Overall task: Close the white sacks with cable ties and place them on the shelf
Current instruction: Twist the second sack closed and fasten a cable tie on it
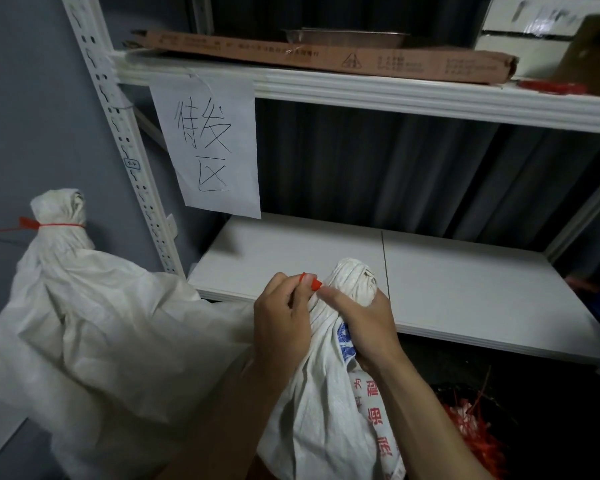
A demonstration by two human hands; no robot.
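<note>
I see my left hand raised in front of me, its fingers curled and its back to the camera, pinching the end of a red cable tie between thumb and fingertips. My right hand is wrapped round the gathered neck of the white sack. Its thumb stretches left across the cloth and touches the tie's head. Both forearms rise from the bottom edge and meet at the neck. The bunched top of the sack pokes up above my right hand, and its body hangs down between my arms, showing blue and red print. It is in front of the lower shelf, not on it.

To my left a second sack stands beside the shelf's white upright, its neck closed by its own red tie. A paper sign with handwritten characters hangs from the upper shelf, which carries a long cardboard box. Low on my right lies a bundle of loose red ties.
</note>
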